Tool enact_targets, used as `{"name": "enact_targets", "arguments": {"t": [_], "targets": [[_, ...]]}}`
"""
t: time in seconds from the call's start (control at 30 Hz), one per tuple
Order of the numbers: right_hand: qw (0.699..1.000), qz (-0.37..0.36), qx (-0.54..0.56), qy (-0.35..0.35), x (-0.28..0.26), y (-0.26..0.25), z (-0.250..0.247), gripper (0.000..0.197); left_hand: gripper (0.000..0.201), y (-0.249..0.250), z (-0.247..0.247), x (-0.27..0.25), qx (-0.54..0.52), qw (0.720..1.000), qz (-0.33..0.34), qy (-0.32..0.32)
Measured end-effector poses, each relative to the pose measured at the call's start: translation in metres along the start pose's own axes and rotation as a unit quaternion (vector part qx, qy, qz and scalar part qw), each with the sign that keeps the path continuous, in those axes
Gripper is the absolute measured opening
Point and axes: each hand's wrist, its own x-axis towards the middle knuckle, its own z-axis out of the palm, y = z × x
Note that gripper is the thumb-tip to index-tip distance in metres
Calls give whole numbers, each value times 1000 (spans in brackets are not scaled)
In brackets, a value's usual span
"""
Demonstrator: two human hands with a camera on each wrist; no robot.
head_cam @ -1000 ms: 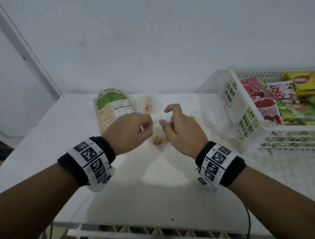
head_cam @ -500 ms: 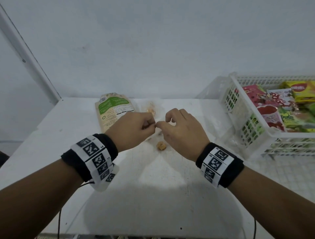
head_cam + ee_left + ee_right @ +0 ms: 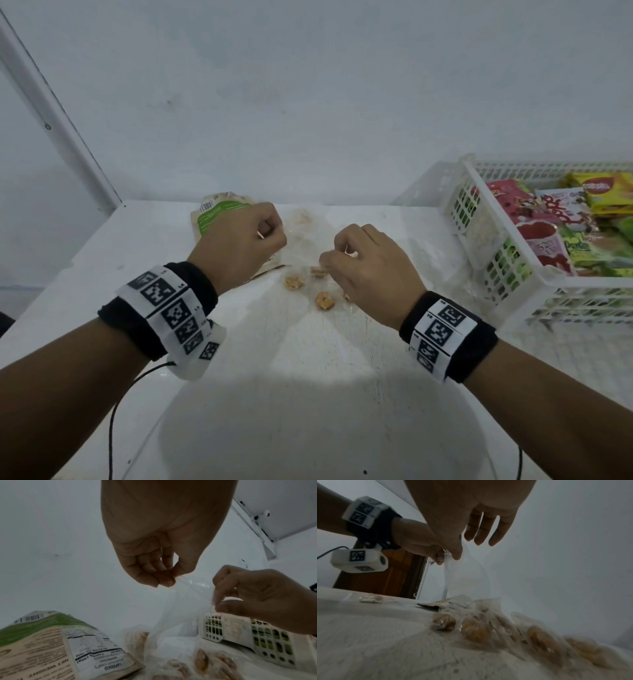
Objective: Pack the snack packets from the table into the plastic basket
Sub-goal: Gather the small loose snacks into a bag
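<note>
Both hands are up over the white table (image 3: 308, 394), and they share one thing: a clear plastic bag (image 3: 185, 601) of small golden-brown snacks. The left hand (image 3: 239, 246) pinches one top edge of the bag between thumb and curled fingers (image 3: 154, 577); the left wrist view shows the film running out from that pinch. The right hand (image 3: 370, 270) pinches the opposite edge between thumb and forefinger, while its other three fingers (image 3: 481, 531) hang loose and straight, plain to see in the right wrist view. The bag's top stands lifted between the two hands, its lower part sagging down to the table, where the round snacks (image 3: 476, 630) inside rest on the surface. From the head view a few of them show just below and between the hands (image 3: 323, 301).

Behind the left hand lies a flat green-and-beige snack packet (image 3: 212, 216), label side up with a barcode, partly hidden by the knuckles. Its printed nutrition panel fills the lower left of the left wrist view (image 3: 60, 649).

Off to the right sits the white plastic basket (image 3: 486, 219), a latticed crate on the table's far right side, well apart from the bag. Colourful packets (image 3: 561, 219) in red, yellow and green lie inside it.
</note>
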Motion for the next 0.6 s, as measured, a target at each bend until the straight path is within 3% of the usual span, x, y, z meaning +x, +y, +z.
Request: {"name": "enact_targets", "arguments": {"t": [0.07, 0.17, 0.3, 0.4, 0.6], "targets": [[1000, 9, 24, 6, 3, -1, -3, 28, 14, 5, -2, -2, 6, 1000, 12, 0], [993, 82, 86, -10, 5, 1, -9, 45, 13, 14, -12, 3, 32, 999, 27, 26], [979, 133, 35, -149, -2, 14, -7, 50, 12, 21, -23, 16, 100, 988, 85, 79], [949, 174, 5, -264, -9, 28, -6, 58, 10, 19, -11, 18, 161, 978, 115, 71], [854, 268, 32, -444, -14, 51, 1, 94, 15, -4, 27, 16, 171, 983, 53, -48]]}}
